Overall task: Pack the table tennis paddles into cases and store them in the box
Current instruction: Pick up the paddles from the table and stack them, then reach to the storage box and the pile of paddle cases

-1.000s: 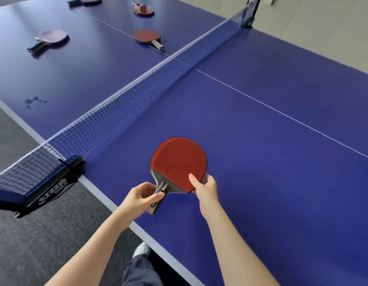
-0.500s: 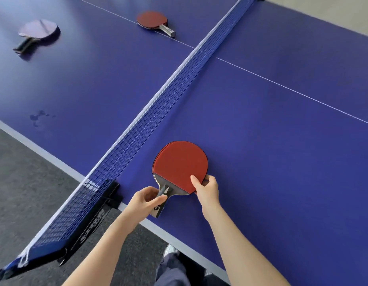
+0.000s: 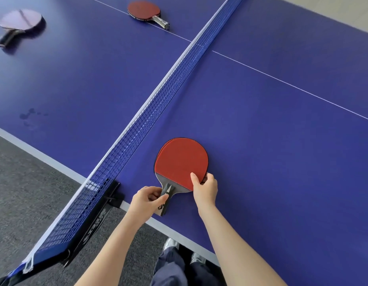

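Two red paddles (image 3: 180, 162) lie stacked near the table's front edge, just right of the net; a second red rim peeks out at the upper left of the top blade. My left hand (image 3: 147, 201) pinches the dark handles from the left. My right hand (image 3: 205, 187) grips the blades' lower right edge, thumb on the red rubber and fingers underneath. Beyond the net lie a red paddle (image 3: 143, 10) on the centre line and a pale, purplish paddle (image 3: 20, 21) at the far left. No case or box is in view.
The blue table (image 3: 282, 141) fills most of the view. Its net (image 3: 158, 100) runs diagonally, clamped by a black post (image 3: 108, 198) at the near edge. Grey carpet (image 3: 24, 182) lies to the left. My legs and shoes show below the table edge.
The view has shifted down and toward the net post, so the far paddles left the frame. Both hands keep the same hold on the stacked paddles, which have barely moved on the table.
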`<state>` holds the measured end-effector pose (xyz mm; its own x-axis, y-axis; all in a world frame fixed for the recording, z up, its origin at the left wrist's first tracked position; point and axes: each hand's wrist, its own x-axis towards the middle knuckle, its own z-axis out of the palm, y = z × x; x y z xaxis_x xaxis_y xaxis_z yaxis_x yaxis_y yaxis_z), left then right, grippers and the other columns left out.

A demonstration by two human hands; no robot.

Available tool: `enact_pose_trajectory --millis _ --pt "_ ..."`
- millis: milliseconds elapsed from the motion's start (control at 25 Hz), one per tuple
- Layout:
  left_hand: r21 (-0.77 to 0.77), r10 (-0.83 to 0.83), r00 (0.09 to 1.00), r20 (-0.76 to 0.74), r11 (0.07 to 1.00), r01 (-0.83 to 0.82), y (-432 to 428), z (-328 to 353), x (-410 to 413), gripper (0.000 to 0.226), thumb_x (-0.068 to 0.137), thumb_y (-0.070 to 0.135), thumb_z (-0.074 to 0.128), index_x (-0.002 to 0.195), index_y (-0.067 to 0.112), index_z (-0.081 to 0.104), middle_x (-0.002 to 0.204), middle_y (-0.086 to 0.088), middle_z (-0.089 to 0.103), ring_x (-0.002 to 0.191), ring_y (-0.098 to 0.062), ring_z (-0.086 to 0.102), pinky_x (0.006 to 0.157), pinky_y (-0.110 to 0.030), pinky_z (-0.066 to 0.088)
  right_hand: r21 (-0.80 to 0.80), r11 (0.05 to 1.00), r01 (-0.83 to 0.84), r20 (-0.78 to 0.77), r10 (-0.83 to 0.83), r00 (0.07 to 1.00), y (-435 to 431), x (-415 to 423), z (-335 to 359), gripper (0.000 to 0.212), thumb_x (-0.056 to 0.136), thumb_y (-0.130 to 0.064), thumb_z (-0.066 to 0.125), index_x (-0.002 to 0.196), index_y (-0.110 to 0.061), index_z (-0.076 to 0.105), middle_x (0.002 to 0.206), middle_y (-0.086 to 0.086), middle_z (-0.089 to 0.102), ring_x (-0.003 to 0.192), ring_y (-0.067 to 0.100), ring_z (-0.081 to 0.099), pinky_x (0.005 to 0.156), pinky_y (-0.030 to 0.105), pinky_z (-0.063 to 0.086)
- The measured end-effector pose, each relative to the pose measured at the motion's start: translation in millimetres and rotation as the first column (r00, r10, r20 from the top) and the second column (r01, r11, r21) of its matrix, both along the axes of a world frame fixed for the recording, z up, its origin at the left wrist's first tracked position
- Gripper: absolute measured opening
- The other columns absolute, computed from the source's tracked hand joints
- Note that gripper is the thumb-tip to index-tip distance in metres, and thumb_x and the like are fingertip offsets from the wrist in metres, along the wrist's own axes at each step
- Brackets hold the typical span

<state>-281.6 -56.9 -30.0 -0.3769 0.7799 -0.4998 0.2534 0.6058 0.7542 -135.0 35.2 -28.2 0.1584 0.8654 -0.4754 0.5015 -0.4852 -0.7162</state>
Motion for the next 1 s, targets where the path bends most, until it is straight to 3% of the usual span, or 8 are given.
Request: enact_pose_trajectory --millis 120,240,360,480,600,680,840,1000 --pt "0.008 -0.009 0.999 -0.046 1.000 0.009 -4.6 -0.2 4.1 0.012 0.081 0.026 0.076 0.090 0.022 0.069 0.087 0.000 0.060 0.070 -0.003 0.056 0.066 -0.008 0.042 -0.003 1.000 -0.001 0.014 0.001 1.000 -1.9 -0.8 0.6 0.042 0.091 -0.034 0.061 0.121 -0.006 0.054 0.117 0.010 0.052 0.091 0.016 0.049 0.077 0.028 0.043" --pt "0.005 -0.023 0.997 -0.072 1.000 0.023 -9.3 -1.7 5.5 0.024 0.080 0.028 0.077 0.099 0.018 0.069 0.093 0.000 0.059 0.077 -0.005 0.056 0.066 -0.007 0.040 -0.012 1.000 0.000 -0.007 0.000 1.000 -3.3 2.0 2.8 0.043 0.090 -0.034 0.062 0.122 -0.006 0.054 0.118 0.009 0.052 0.092 0.016 0.050 0.080 0.029 0.045" --pt "-0.019 -0.065 0.993 -0.096 0.998 0.064 -12.5 1.5 5.6 0.037 0.079 0.034 0.076 0.110 0.016 0.066 0.105 -0.003 0.058 0.086 -0.010 0.059 0.078 -0.015 0.042 0.019 0.999 -0.037 -0.024 0.038 0.999 -6.4 9.4 7.4 0.043 0.089 -0.032 0.064 0.123 -0.008 0.052 0.120 0.009 0.052 0.093 0.015 0.051 0.082 0.029 0.047" --pt "-0.075 -0.111 0.972 -0.208 0.992 0.098 -13.9 12.2 2.0 0.071 0.081 0.046 0.071 0.137 0.011 0.046 0.130 -0.004 0.047 0.118 -0.020 0.050 0.096 -0.029 0.042 0.082 0.986 -0.143 0.021 0.142 0.990 -6.4 23.8 17.7 0.055 0.089 -0.033 0.063 0.135 -0.009 0.043 0.131 0.007 0.046 0.106 0.015 0.051 0.084 0.025 0.043" --pt "-0.054 -0.241 0.818 -0.523 0.966 0.251 -7.7 33.2 3.9 0.086 0.082 0.060 0.060 0.148 0.014 0.029 0.152 0.000 0.031 0.138 -0.021 0.032 0.105 -0.036 0.034 0.172 0.921 -0.350 0.204 0.315 0.927 -3.2 48.2 32.7 0.065 0.093 -0.038 0.055 0.146 -0.011 0.029 0.147 0.003 0.033 0.133 0.018 0.037 0.103 0.031 0.040" --pt "-0.056 -0.328 0.691 -0.644 0.921 0.385 6.0 48.7 12.8 0.085 0.084 0.066 0.050 0.150 0.017 0.025 0.158 0.003 0.021 0.144 -0.018 0.021 0.110 -0.036 0.030 0.184 0.853 -0.489 0.344 0.410 0.845 0.3 66.8 43.2 0.067 0.095 -0.042 0.050 0.148 -0.012 0.022 0.153 0.003 0.025 0.140 0.017 0.026 0.111 0.032 0.032" --pt "-0.129 -0.501 0.501 -0.706 0.786 0.604 46.6 75.6 48.3 0.086 0.088 0.068 0.040 0.153 0.017 0.016 0.162 0.001 0.008 0.149 -0.018 0.006 0.117 -0.035 0.016 0.147 0.781 -0.606 0.559 0.440 0.703 4.4 109.0 66.4 0.069 0.096 -0.048 0.042 0.150 -0.013 0.016 0.157 0.004 0.018 0.144 0.019 0.017 0.114 0.032 0.022" --pt "-0.227 -0.635 0.324 -0.701 0.630 0.743 86.7 92.7 91.0 0.088 0.090 0.067 0.037 0.154 0.013 0.008 0.162 -0.004 0.002 0.150 -0.021 -0.002 0.120 -0.038 0.005 0.085 0.783 -0.616 0.696 0.396 0.599 6.5 156.5 88.3 0.070 0.097 -0.050 0.038 0.151 -0.012 0.014 0.158 0.006 0.016 0.146 0.021 0.015 0.116 0.035 0.021"
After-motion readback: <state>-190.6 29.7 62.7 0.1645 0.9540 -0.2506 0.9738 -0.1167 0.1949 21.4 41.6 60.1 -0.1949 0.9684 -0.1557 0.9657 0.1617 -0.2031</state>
